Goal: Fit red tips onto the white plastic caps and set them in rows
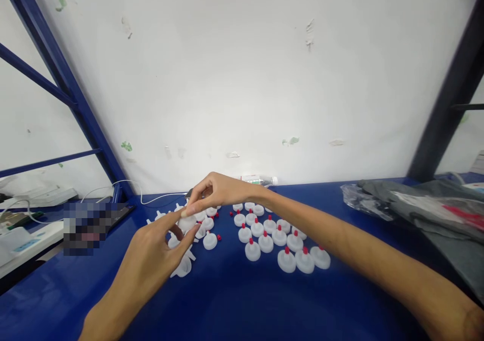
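My left hand (151,248) grips a white plastic nozzle cap (188,223) by its rim, between thumb and fingers. From above, my right hand (212,195) reaches across with its fingertips pinched together at the top of that cap; what they hold there is hidden. Below and around my left hand lie several loose white nozzle caps without red tips, one of them on its side (183,267). A small red tip cap (219,237) rests beside a white nozzle cap (209,241). Right of my hands, several white nozzle caps with red tips (265,243) stand grouped on the blue table.
A clear bottle (259,181) lies by the wall. Grey fabric and plastic bags (419,205) are at the right. A white power strip (34,245), a cable (140,192) and a dark flat device (121,215) are on the left. Blue metal posts (81,114) frame the table (234,305).
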`<state>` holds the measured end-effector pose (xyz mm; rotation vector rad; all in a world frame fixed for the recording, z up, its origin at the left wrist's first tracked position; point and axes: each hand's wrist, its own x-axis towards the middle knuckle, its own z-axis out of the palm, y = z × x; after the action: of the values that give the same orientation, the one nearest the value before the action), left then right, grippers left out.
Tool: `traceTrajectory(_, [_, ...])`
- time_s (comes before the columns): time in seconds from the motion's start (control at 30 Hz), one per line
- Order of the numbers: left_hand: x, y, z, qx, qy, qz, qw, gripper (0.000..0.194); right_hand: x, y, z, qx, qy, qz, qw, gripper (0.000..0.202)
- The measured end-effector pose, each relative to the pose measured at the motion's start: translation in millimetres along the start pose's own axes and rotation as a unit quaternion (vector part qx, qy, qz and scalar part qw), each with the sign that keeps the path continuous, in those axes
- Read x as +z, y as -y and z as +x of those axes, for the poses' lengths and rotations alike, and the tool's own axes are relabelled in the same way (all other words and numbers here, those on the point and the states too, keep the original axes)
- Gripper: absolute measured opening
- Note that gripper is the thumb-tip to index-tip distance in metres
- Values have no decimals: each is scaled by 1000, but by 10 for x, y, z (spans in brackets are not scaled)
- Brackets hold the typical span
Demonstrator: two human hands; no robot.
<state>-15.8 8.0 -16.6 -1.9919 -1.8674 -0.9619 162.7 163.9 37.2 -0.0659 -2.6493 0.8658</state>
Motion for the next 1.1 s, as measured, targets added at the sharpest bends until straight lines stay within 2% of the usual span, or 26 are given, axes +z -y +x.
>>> traceTrajectory(0.1, [-13, 2, -7, -1, -13, 7, 1000, 56, -22, -43, -6, 60, -17, -88, 994, 41])
traceTrajectory(0.2, [-17, -5, -16, -5, -7, 1, 1000, 56, -31, -136, -17, 162, -19, -230, 960, 21])
traceTrajectory(0.33, [-10, -5, -25, 8, 7, -8, 1000, 57, 1, -209, -35, 243, 53, -345, 905, 23])
traceTrajectory(0.47, [-9, -4, -27, 23, 21, -6, 999, 58, 57, -185, -25, 252, 127, -371, 885, 29])
traceTrajectory(0.57, [-10, -13, -23, 30, 23, -3, 999, 58, 106, -194, -9, 250, 153, -379, 878, 29])
traceTrajectory(0.83, [-29, -35, -16, 41, 19, -11, 999, 54, 106, -318, -11, 241, 171, -379, 877, 26])
traceTrajectory(1.1, [-29, -56, -15, 25, 28, -6, 999, 54, 106, -260, -34, 256, 149, -394, 870, 29])
